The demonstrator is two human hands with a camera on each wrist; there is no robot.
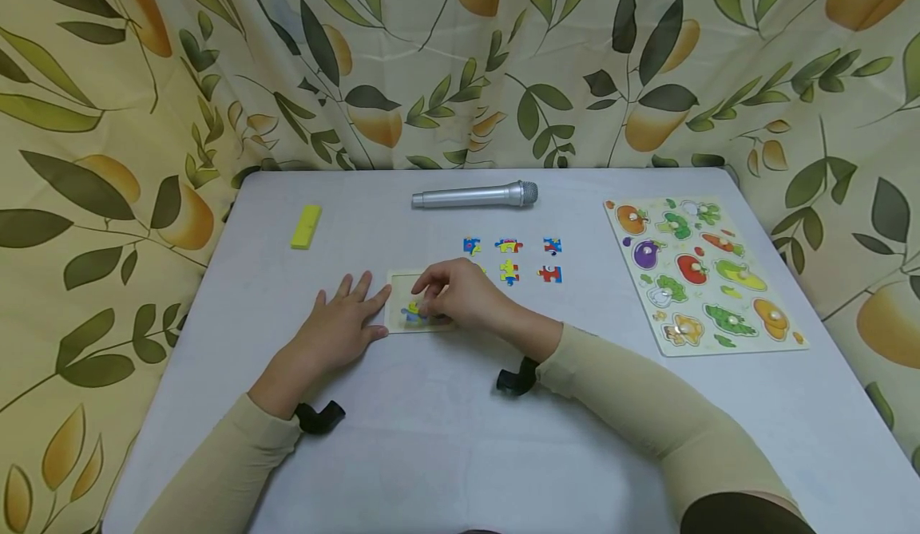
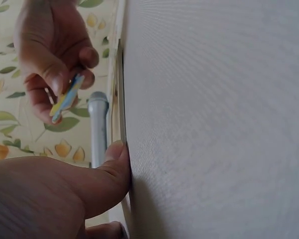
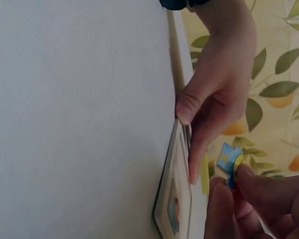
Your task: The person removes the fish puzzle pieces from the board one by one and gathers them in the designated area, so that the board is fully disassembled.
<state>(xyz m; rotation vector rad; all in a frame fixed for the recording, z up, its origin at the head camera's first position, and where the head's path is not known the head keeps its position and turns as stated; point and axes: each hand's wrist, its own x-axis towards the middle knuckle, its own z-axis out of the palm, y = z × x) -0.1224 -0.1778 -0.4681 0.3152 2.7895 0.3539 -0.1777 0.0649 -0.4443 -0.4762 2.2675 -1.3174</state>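
My right hand (image 1: pixel 463 294) pinches a blue-and-yellow jigsaw piece (image 3: pixel 229 159) between thumb and fingers, held above a small pale puzzle tray (image 1: pixel 402 285). In the left wrist view that jigsaw piece (image 2: pixel 67 99) is tilted and raised off the tray. My left hand (image 1: pixel 334 322) lies with fingers spread at the tray's left side, its thumb and index finger touching the edge. The right wrist view shows a picture inside the tray's recess, mostly hidden by the low angle. Several loose jigsaw pieces (image 1: pixel 509 272) lie just right of my right hand, one partly covered by it.
A silver microphone (image 1: pixel 474 196) lies at the back of the white-covered table (image 1: pixel 460 454). A yellow-green block (image 1: pixel 306 227) is at the back left. On the right lies a vegetable peg puzzle board (image 1: pixel 707 278). Patterned curtain (image 1: pixel 446 63) hangs behind the table.
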